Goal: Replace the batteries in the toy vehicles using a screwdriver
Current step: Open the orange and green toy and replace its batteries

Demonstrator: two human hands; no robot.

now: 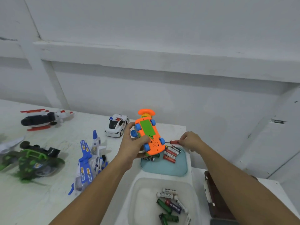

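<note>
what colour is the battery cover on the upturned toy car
The battery cover is green against the orange toy car, head view.

Orange toy car [148, 137]: glossy smooth plastic. Table [48, 200]: matt white-painted, scuffed. Tray [164, 169]: matt teal.

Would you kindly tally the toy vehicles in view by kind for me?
Cars: 2, the orange car and the police car.
Aircraft: 3, the black and red aircraft, the green aircraft and the blue and white aircraft.
Total: 5.
</note>
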